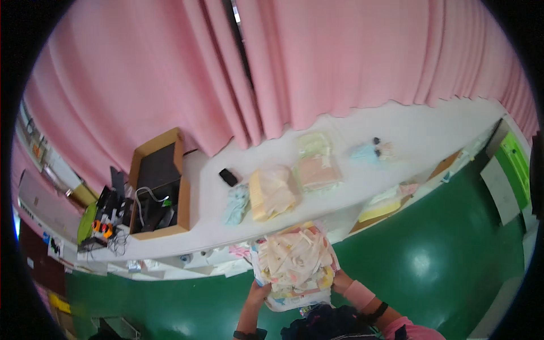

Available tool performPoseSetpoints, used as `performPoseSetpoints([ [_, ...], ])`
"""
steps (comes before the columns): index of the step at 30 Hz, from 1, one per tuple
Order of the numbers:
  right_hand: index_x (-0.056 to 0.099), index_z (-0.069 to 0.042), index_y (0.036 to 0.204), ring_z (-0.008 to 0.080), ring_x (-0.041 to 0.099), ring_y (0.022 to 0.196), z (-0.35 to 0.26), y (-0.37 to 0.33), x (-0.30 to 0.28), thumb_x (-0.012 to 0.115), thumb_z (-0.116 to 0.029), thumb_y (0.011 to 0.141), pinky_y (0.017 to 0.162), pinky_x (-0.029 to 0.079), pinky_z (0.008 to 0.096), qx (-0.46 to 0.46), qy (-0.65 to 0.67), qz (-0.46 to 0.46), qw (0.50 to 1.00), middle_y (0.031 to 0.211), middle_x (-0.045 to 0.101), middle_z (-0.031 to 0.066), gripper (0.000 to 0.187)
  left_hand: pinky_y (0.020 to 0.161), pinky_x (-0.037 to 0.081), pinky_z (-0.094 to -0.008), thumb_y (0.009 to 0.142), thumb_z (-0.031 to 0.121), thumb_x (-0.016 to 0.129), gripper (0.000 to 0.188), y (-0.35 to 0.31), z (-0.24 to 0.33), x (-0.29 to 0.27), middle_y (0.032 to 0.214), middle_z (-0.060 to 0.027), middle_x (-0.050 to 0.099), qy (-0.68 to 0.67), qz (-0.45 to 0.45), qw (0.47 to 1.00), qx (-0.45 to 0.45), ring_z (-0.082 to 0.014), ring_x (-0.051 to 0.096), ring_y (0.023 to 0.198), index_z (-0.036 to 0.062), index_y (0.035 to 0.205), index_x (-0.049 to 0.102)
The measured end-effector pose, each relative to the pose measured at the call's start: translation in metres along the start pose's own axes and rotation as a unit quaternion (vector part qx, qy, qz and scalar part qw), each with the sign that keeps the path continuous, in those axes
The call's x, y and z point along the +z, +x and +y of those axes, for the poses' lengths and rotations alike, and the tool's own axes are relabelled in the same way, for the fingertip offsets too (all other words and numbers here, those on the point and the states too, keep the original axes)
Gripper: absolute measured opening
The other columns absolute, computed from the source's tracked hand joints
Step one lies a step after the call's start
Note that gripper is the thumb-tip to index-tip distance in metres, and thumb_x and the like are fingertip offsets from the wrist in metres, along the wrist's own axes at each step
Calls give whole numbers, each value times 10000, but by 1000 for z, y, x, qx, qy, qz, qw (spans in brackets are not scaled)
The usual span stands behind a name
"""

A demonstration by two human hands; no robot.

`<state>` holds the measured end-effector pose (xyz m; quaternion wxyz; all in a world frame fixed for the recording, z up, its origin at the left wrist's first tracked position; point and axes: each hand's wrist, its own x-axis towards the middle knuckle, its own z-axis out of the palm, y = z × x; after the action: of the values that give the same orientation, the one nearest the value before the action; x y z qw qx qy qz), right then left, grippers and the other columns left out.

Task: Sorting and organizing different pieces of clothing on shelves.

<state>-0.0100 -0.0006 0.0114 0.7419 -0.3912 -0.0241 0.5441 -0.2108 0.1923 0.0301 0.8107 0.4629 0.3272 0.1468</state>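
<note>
Soft, even light leaves glare on the green floor [402, 243], with slight blur and edges bowing toward black corners.

1 cardboard box [184, 205] stands near pink curtains [351, 56].

Desk [351, 133]: white, long, running the width of my view, back edge against the curtain. On it, left to right: black gear with two orange parts [103, 228], thin cables [118, 242] beside it; one brown box [185, 204], cardboard, open-topped; one black slab [228, 177], flat; one blue cloth [237, 205], crumpled, near the slab; one cream cloth [275, 190], yellow along one side, just beside the blue; one green-and-pink pack [318, 170], flat; one pale-blue bundle [363, 152], well apart, two dark balls [377, 140] at its edge.
</note>
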Motion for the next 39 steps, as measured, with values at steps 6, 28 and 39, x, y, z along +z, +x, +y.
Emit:
performPoseSetpoints([
  [6,322,-79,1245,190,462,1064,-125,-79,-2,582,50,716,878,406,334,-143,-110,82,980,1179,453,58,603,833,423,-337,725,-10,560,490,43,40,142,1122,-117,507,34,-67,997,-29,-221,517,990,-12,1179,376],
  [28,327,-70,1246,205,478,1044,-618,-35,-322,579,-32,747,875,411,352,-272,-75,-51,958,1194,450,67,560,783,452,-338,738,105,593,449,366,15,652,1055,-92,541,23,-185,982,25,-212,539,937,32,1146,422],
  [39,382,-69,1204,210,541,944,-658,68,-510,593,-57,723,813,454,353,-84,-104,96,986,1100,520,80,526,717,455,-331,527,470,719,734,445,-58,711,932,-204,580,399,41,916,0,-269,574,875,-88,966,535],
])
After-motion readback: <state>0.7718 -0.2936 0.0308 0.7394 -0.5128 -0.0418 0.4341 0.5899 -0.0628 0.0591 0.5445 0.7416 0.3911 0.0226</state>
